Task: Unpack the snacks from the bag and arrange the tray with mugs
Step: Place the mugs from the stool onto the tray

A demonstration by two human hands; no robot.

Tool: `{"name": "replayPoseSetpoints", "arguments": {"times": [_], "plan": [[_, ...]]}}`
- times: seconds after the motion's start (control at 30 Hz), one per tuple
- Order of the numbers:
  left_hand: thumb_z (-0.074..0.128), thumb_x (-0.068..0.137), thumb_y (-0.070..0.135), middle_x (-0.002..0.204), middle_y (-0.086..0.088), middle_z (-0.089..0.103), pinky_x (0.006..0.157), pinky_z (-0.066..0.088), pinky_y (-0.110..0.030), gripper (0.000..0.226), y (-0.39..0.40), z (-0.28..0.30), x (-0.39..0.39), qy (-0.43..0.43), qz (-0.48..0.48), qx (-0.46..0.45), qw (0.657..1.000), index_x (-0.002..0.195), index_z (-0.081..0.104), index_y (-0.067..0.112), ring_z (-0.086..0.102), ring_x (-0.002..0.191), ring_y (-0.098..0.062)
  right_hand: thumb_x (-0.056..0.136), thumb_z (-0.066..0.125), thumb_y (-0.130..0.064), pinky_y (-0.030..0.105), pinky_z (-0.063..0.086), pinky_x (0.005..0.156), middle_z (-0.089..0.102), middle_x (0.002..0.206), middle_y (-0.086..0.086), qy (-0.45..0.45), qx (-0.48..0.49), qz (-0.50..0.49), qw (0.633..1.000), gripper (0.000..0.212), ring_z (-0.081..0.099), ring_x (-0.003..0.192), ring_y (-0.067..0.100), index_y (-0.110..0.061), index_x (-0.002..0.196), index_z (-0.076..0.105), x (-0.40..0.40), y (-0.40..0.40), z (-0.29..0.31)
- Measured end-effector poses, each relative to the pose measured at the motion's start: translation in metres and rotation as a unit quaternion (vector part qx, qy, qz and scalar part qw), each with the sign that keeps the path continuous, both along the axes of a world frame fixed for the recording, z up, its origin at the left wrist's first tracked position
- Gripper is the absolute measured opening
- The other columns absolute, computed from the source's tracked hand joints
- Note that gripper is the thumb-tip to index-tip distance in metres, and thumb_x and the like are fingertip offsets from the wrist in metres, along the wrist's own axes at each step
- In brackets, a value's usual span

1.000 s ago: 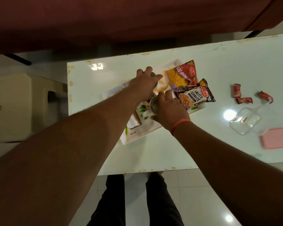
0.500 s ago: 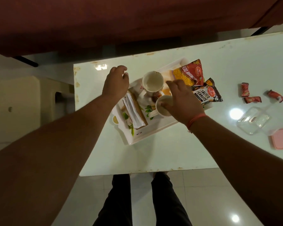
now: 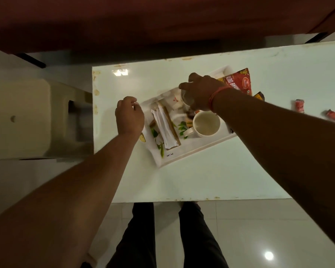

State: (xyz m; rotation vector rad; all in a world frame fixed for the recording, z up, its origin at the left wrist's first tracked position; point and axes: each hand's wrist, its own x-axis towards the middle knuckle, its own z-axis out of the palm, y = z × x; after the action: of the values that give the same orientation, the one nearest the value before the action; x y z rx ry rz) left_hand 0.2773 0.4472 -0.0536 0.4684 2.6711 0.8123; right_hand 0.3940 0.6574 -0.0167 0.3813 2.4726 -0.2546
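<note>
- Since half a second earlier, the right hand (image 3: 198,91) had left the near mug (image 3: 206,123) standing upright on the tray (image 3: 184,154) and reached across to the far mug (image 3: 187,97), of which only a pale glimpse showed under the fingers.
- Its fingers were curled down over that mug's rim, gripping it from above near the tray's far edge.
- The left hand (image 3: 129,116) hung at the tray's left rim, fingers loosely curled with nothing seen in them; whether it touched the rim I could not tell.
- A white paper packet (image 3: 165,128) on a brown strip lay along the tray's left part, beside the leaf pattern.
- The red snack pack (image 3: 240,83) lay at the tray's far right corner, partly hidden by the right wrist; small red wrappers (image 3: 299,106) sat well apart on the white table (image 3: 201,180).
- Risks, as I judged them: a rim grip from above could slip and tip the far mug; swinging it toward the near mug could knock the two together; the forearm crossing low could brush the near mug or push the snack pack off the tray.
</note>
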Motion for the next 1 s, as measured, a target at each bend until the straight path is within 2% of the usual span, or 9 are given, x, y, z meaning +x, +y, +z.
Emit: {"name": "replayPoseSetpoints", "arguments": {"times": [0.13, 0.23, 0.33, 0.47, 0.57, 0.63, 0.7, 0.87, 1.0], "plan": [[0.047, 0.1, 0.014, 0.125, -0.011, 0.059, 0.089, 0.041, -0.02, 0.027, -0.015, -0.003, 0.0, -0.024, 0.051, -0.034, 0.998, 0.123, 0.059, 0.008, 0.059, 0.113, -0.023, 0.056, 0.045, -0.05, 0.057, 0.052, 0.079, 0.048, 0.131, 0.008, -0.047, -0.014, 0.004, 0.999, 0.076, 0.053, 0.112, 0.041, -0.017, 0.12, 0.021, -0.002, 0.016, -0.038], [0.045, 0.101, 0.019, 0.128, -0.011, 0.057, 0.089, 0.042, -0.023, 0.029, -0.024, -0.011, 0.003, -0.073, 0.069, -0.057, 0.993, 0.126, 0.056, 0.009, 0.057, 0.115, -0.024, 0.06, 0.048, -0.053, 0.057, 0.052, 0.084, 0.044, 0.138, 0.009, -0.017, -0.015, -0.008, 1.0, 0.08, 0.052, 0.116, 0.042, -0.019, 0.129, 0.026, 0.001, 0.001, -0.013], [0.047, 0.1, 0.021, 0.133, -0.013, 0.053, 0.091, 0.043, -0.027, 0.032, -0.033, -0.02, 0.009, -0.134, 0.093, -0.072, 0.984, 0.129, 0.052, 0.008, 0.056, 0.118, -0.028, 0.082, 0.064, -0.05, 0.052, 0.044, 0.104, 0.033, 0.151, 0.011, 0.078, -0.088, -0.142, 0.983, 0.08, 0.046, 0.129, 0.04, -0.026, 0.15, 0.028, 0.012, 0.0, 0.011], [0.042, 0.1, 0.029, 0.132, -0.014, 0.055, 0.1, 0.048, -0.04, 0.034, -0.045, -0.025, 0.02, -0.257, 0.172, -0.031, 0.95, 0.128, 0.05, 0.012, 0.057, 0.115, -0.032, 0.092, 0.053, -0.053, 0.047, 0.042, 0.106, 0.047, 0.14, 0.018, 0.26, -0.034, -0.362, 0.895, 0.061, 0.05, 0.126, 0.037, -0.014, 0.139, 0.047, 0.057, 0.043, 0.012], [0.04, 0.099, 0.032, 0.125, -0.011, 0.06, 0.094, 0.054, -0.048, 0.032, -0.052, -0.027, 0.025, -0.339, 0.198, 0.008, 0.92, 0.125, 0.051, 0.018, 0.063, 0.107, -0.03, 0.095, 0.037, -0.061, 0.049, 0.045, 0.101, 0.057, 0.126, 0.027, 0.176, -0.005, -0.491, 0.853, 0.069, 0.056, 0.115, 0.042, -0.001, 0.121, 0.058, 0.102, 0.082, -0.003], [0.041, 0.101, 0.027, 0.117, -0.009, 0.062, 0.088, 0.057, -0.047, 0.03, -0.051, -0.028, 0.026, -0.378, 0.221, 0.042, 0.898, 0.127, 0.052, 0.017, 0.067, 0.1, -0.028, 0.088, 0.024, -0.077, 0.05, 0.045, 0.1, 0.062, 0.115, 0.03, 0.072, -0.078, -0.546, 0.831, 0.089, 0.059, 0.108, 0.043, 0.002, 0.107, 0.06, 0.126, 0.091, -0.014], [0.042, 0.101, 0.024, 0.11, -0.009, 0.064, 0.08, 0.059, -0.042, 0.027, -0.049, -0.03, 0.027, -0.387, 0.224, 0.057, 0.893, 0.125, 0.053, 0.017, 0.068, 0.092, -0.025, 0.078, 0.023, -0.087, 0.054, 0.046, 0.101, 0.067, 0.109, 0.025, 0.018, -0.186, -0.603, 0.776, 0.093, 0.064, 0.105, 0.04, -0.005, 0.099, 0.062, 0.142, 0.094, -0.029], [0.045, 0.098, 0.016, 0.109, -0.012, 0.066, 0.064, 0.058, -0.034, 0.025, -0.047, -0.031, 0.026, -0.368, 0.232, 0.069, 0.898, 0.118, 0.059, 0.013, 0.067, 0.097, -0.028, 0.073, 0.028, -0.09, 0.054, 0.053, 0.093, 0.072, 0.096, 0.015, 0.053, -0.277, -0.683, 0.674, 0.081, 0.071, 0.095, 0.035, -0.019, 0.095, 0.061, 0.147, 0.096, -0.056], [0.048, 0.095, 0.01, 0.109, -0.014, 0.066, 0.074, 0.06, -0.042, 0.024, -0.043, -0.034, 0.026, -0.347, 0.241, 0.076, 0.903, 0.115, 0.062, 0.011, 0.067, 0.096, -0.029, 0.08, 0.023, -0.085, 0.053, 0.053, 0.091, 0.07, 0.088, 0.012, 0.056, -0.277, -0.69, 0.667, 0.072, 0.07, 0.094, 0.034, -0.023, 0.083, 0.059, 0.146, 0.096, -0.056]]}}
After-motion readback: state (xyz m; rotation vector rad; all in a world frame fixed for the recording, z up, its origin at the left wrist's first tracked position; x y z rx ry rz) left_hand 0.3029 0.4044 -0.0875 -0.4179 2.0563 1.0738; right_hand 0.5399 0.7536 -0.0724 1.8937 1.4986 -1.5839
